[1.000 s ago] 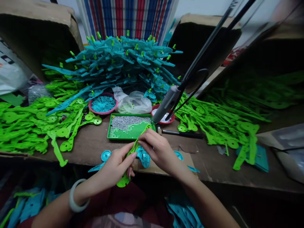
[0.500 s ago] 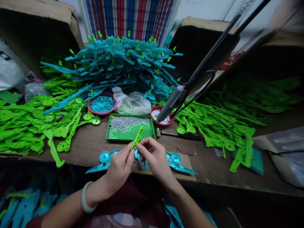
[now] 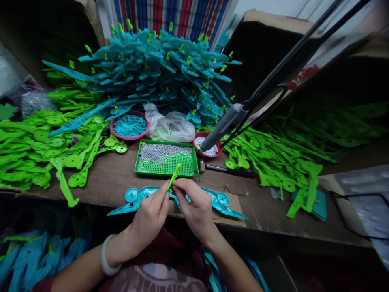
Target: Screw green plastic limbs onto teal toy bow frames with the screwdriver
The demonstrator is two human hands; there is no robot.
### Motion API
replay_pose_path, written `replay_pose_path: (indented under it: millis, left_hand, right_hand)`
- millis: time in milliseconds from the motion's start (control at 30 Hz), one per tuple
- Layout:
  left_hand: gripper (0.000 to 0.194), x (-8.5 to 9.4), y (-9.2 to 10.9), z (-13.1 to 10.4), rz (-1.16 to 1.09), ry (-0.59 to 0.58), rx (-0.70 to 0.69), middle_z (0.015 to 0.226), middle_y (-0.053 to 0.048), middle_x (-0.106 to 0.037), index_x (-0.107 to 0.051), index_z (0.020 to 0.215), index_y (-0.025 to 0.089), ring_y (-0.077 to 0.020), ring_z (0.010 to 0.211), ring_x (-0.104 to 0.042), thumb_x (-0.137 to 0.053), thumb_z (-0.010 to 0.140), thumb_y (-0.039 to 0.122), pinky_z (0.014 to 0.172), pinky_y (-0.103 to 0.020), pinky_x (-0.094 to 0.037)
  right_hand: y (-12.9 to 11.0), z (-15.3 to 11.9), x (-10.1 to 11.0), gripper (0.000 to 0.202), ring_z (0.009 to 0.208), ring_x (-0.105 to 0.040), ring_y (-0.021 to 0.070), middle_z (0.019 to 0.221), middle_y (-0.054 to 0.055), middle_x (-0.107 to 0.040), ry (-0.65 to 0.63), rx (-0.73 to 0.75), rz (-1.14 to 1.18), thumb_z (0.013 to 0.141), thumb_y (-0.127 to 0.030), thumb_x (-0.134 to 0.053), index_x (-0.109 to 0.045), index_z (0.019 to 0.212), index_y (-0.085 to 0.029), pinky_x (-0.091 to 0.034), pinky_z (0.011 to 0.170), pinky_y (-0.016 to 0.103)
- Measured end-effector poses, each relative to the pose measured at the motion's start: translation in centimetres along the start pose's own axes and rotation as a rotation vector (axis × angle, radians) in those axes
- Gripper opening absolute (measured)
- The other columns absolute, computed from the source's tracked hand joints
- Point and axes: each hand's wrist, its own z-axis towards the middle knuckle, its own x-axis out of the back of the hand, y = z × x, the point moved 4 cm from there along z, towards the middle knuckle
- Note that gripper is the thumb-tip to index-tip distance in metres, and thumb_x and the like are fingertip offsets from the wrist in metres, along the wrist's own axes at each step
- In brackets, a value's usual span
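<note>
My left hand (image 3: 151, 211) is closed around a slim lime-green plastic piece (image 3: 174, 177), which points up and away from me. Thumb and fingertips of my right hand (image 3: 194, 205) pinch at the lower end of the same piece; whatever small part is between them is hidden. Under and behind both hands a wide turquoise plastic part (image 3: 223, 202) lies across the table's front edge, its round cup and pointed tip showing on each side. Beneath its right end is a flat piece of cardboard (image 3: 237, 206).
A green tray (image 3: 185, 165) of small metal pieces stands beyond my hands. Behind it are a pink bowl (image 3: 113, 129) of turquoise bits, a red bowl (image 3: 221, 149) and a grey tool (image 3: 225, 126) hanging from above. Green parts (image 3: 270, 162) and turquoise parts (image 3: 158, 77) are heaped around; a hammer (image 3: 227, 169) lies right.
My view has shifted a little. The turquoise loop that showed below my fingers is no longer visible there, and my right fingertips have closed in on the green piece.
</note>
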Motion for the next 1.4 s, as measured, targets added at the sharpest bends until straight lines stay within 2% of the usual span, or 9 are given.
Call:
replay_pose_path:
  millis: [300,433,600,767,867,1067,1167,1267,1400]
  left_hand:
    - [0.033,0.3,0.1,0.2,-0.06,-0.055,0.033,0.099,-0.012,-0.076,-0.066,0.123,0.015,-0.0232,0.089,-0.073,-0.048,0.096,0.019,0.083,-0.033,-0.058]
    - [0.032,0.4,0.5,0.2,-0.097,-0.1,0.034,0.086,-0.008,-0.074,-0.065,0.122,0.014,-0.0185,0.074,-0.071,-0.046,0.097,0.018,0.071,-0.027,-0.056]
    - [0.034,-0.2,0.6,-0.1,-0.244,-0.212,0.092,0.06,0.004,-0.055,-0.06,0.128,0.014,-0.0094,0.046,-0.054,-0.04,0.101,0.019,0.052,-0.021,-0.046]
    - [0.035,-0.7,0.2,-0.3,-0.242,-0.157,0.057,0.061,0.005,-0.053,-0.056,0.131,0.015,-0.0082,0.046,-0.05,-0.04,0.1,0.015,0.047,-0.019,-0.042]
    - [0.037,-0.5,0.4,-0.3,-0.223,-0.122,-0.018,0.062,0.005,-0.053,-0.054,0.134,0.016,-0.0085,0.048,-0.051,-0.04,0.1,0.013,0.046,-0.019,-0.042]
    - [0.036,-0.3,0.1,-0.5,-0.214,-0.125,-0.035,0.062,0.005,-0.053,-0.053,0.134,0.017,-0.0087,0.048,-0.052,-0.039,0.101,0.014,0.047,-0.019,-0.044]
    - [0.036,-0.5,-0.4,-0.8,-0.215,-0.095,-0.064,0.061,0.005,-0.055,-0.052,0.135,0.016,-0.0092,0.047,-0.054,-0.039,0.101,0.015,0.048,-0.02,-0.046]
    - [0.036,-0.8,-1.3,-0.7,-0.164,-0.064,-0.096,0.06,0.004,-0.058,-0.053,0.135,0.014,-0.0089,0.042,-0.051,-0.04,0.101,0.017,0.049,-0.021,-0.047]
    - [0.032,-0.7,-2.9,0.3,-0.254,-0.069,0.061,0.063,0.003,-0.063,-0.06,0.125,0.016,-0.01,0.048,-0.057,-0.042,0.101,0.025,0.053,-0.021,-0.049]
  right_hand:
    - [1.1,0.1,0.0,0.013,0.081,-0.066,0.0145,0.088,0.005,-0.068,-0.07,0.021,-0.033,0.095,-0.014,-0.05,-0.061,0.097,-0.021,-0.055,0.072,0.027]
    - [1.9,0.0,0.1,0.011,0.084,-0.066,0.016,0.088,0.005,-0.069,-0.08,0.037,0.035,0.094,-0.016,-0.053,-0.062,0.096,-0.022,-0.055,0.074,0.03]
    - [3.4,-0.9,-0.2,0.006,0.073,-0.064,0.0158,0.077,0.002,-0.068,0.07,-0.207,0.371,0.086,-0.025,-0.068,-0.064,0.082,-0.023,-0.053,0.064,0.029]
    - [3.4,-1.8,-1.4,0.006,0.073,-0.062,0.014,0.08,0.001,-0.066,0.225,-0.261,0.423,0.085,-0.018,-0.068,-0.067,0.083,-0.023,-0.052,0.063,0.027]
    - [3.2,-1.8,-1.6,0.008,0.07,-0.06,0.0121,0.079,0.0,-0.064,0.266,-0.227,0.396,0.086,-0.015,-0.065,-0.065,0.084,-0.023,-0.05,0.058,0.024]
    - [2.3,-1.9,-1.4,0.012,0.077,-0.063,0.0148,0.081,0.001,-0.067,0.207,-0.061,0.235,0.086,-0.012,-0.064,-0.068,0.089,-0.023,-0.053,0.07,0.03]
    - [3.5,-2.3,-2.0,0.003,0.067,-0.063,0.0134,0.081,0.0,-0.065,0.19,-0.31,0.43,0.086,-0.021,-0.067,-0.065,0.086,-0.023,-0.054,0.06,0.028]
    - [5.2,-1.8,-3.8,0.023,0.05,-0.056,0.0089,0.077,-0.005,-0.061,0.095,-0.647,0.768,0.079,-0.033,-0.075,-0.056,0.089,-0.024,-0.048,0.044,0.022]
    - [5.6,0.8,-5.2,0.036,0.052,-0.055,0.0083,0.067,-0.006,-0.058,-0.071,-0.732,0.857,0.069,-0.041,-0.082,-0.054,0.082,-0.021,-0.049,0.049,0.022]
